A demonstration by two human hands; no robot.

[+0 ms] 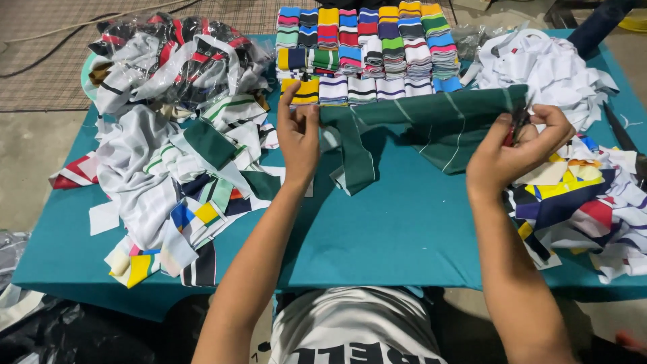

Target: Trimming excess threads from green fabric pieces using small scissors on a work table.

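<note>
Pinching a green striped cloth [431,125], left hand [298,138] and right hand [512,152] closed.

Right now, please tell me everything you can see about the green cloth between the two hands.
The green cloth is a dark green knit strip with thin white stripes. It is stretched level above the teal table; one end hangs down folded. The left hand pinches its left end, and the right hand, holding small scissors, grips its right end.
</note>
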